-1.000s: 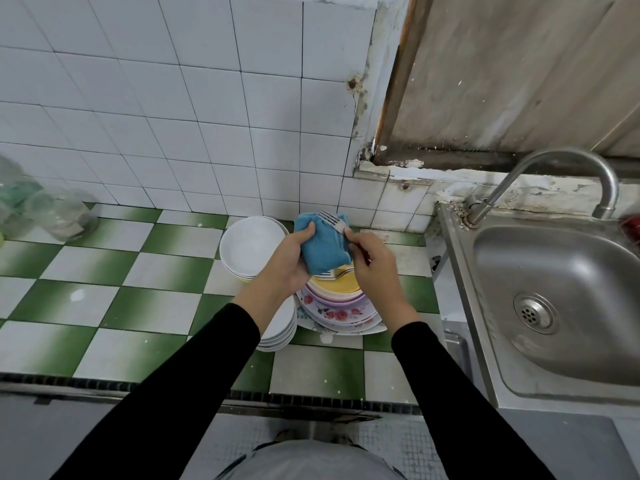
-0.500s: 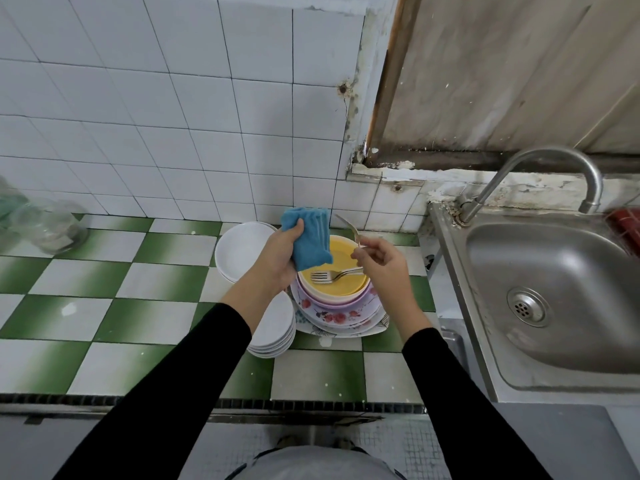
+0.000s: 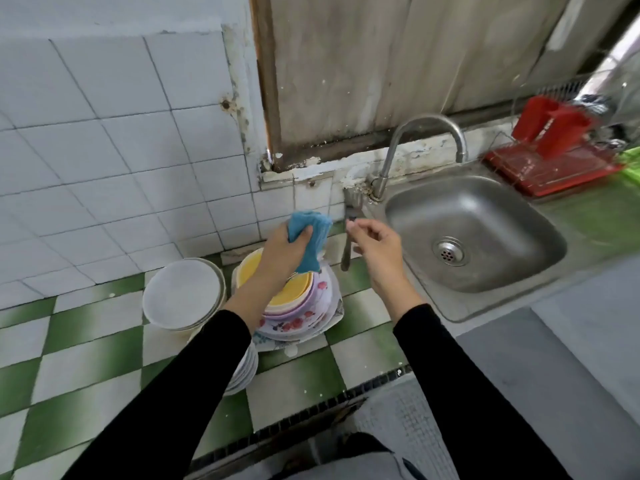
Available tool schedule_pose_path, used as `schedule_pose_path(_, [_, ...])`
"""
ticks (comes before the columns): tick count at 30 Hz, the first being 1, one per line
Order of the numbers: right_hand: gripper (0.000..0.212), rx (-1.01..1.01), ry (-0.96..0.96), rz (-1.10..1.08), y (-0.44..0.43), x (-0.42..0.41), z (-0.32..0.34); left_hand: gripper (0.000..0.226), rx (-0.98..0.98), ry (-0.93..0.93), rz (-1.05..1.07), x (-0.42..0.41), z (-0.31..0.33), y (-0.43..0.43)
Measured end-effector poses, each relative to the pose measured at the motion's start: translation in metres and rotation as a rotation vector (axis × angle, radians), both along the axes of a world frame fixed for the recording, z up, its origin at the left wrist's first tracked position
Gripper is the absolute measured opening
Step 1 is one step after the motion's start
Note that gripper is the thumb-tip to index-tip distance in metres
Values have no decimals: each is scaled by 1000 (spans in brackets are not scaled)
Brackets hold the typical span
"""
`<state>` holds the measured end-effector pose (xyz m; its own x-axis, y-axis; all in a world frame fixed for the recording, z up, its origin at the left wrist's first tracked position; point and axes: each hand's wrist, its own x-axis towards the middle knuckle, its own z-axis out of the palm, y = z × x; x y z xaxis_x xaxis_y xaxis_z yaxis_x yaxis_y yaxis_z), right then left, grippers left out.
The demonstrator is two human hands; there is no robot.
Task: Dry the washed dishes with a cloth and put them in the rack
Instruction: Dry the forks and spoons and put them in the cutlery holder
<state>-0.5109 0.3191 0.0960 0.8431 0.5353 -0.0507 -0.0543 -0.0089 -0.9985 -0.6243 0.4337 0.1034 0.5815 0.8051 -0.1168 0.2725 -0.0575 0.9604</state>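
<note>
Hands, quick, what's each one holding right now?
Left hand: holding the cloth.
Right hand: pinching the fork.

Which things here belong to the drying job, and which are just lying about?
Job: blue cloth gripped by left hand; fork pinched in right hand; stacked plates; white bowls; red rack.
Lying about: sink; tap.

A: What stands between you and the rack (image 3: 549,166)?
B: The faucet (image 3: 428,130), arching over the sink (image 3: 485,265); in front of it the way is open. Plate stacks (image 3: 301,315) crowd your left.
</note>
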Motion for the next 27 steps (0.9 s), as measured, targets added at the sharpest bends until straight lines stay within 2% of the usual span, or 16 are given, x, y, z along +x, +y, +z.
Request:
schedule_pose_path(3, [12,33,-9,-116,-37,21,12,12,68,-25,-134,40,7,-22])
schedule_pose_path(6, [14,44,-11,-243,-79,49,21,24,164,-36,-288,84,12,-51])
schedule_pose_path(8, [17,44,-33,-329,-107,70,28,26,148,-60,-371,111,20,-74])
schedule_pose_path(12, [23,20,-89,-468,-161,116,34,11,139,-89,-481,163,27,-118])
schedule_pose_path(14, [21,10,-96,-514,-185,139,35,13,147,-84,-524,189,28,-139])
schedule_pose_path(17, [15,-27,-116,-544,-210,176,35,23,167,-64,-533,227,29,-164])
schedule_pose_path(22, [18,-36,-138,-604,-238,258,42,25,162,-104,-470,302,37,-196])
schedule_pose_path(27, [18,49,-233,-576,-247,333,67,24,180,-210,-362,381,56,-212])
